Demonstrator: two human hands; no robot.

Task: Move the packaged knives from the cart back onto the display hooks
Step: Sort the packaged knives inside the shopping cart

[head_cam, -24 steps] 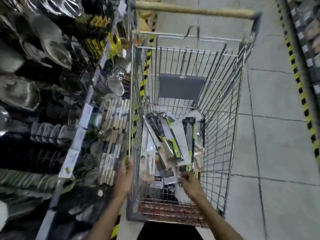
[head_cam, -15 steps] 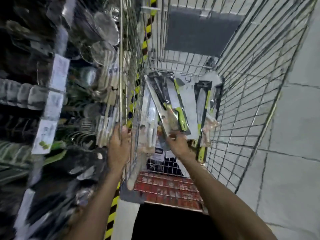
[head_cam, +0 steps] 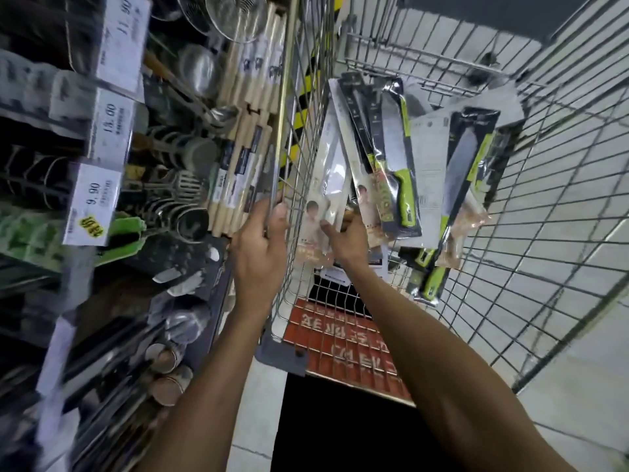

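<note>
The long pale card-backed packaged knife (head_cam: 332,172) leans against the left wall inside the silver wire shopping cart (head_cam: 561,165). My right hand (head_cam: 347,241) pinches its lower end, thumb on the front and fingers tucked behind. Just beside it, partly overlapping, lie a green-handled knife in a clear blister pack (head_cam: 396,158) and, further right, a black-carded knife with green trim (head_cam: 468,165). My left hand (head_cam: 260,247) is clenched round the top rail of the cart's left wall, steadying it. To do this well I should draw the pale pack straight up along its own length so the card neither catches the wire nor drags its neighbours, then turn the hanging end toward the shelving. The hooks themselves I cannot pick out. The shelf side is smeared with blur, and all I read there is a row of light wooden-handled packs (head_cam: 245,141) just outside the cart and some white price tags (head_cam: 97,199). My fingers behind the card are hidden, the pack's hang hole is not clear, and the bottom of the pile sits behind my wrist.
</note>
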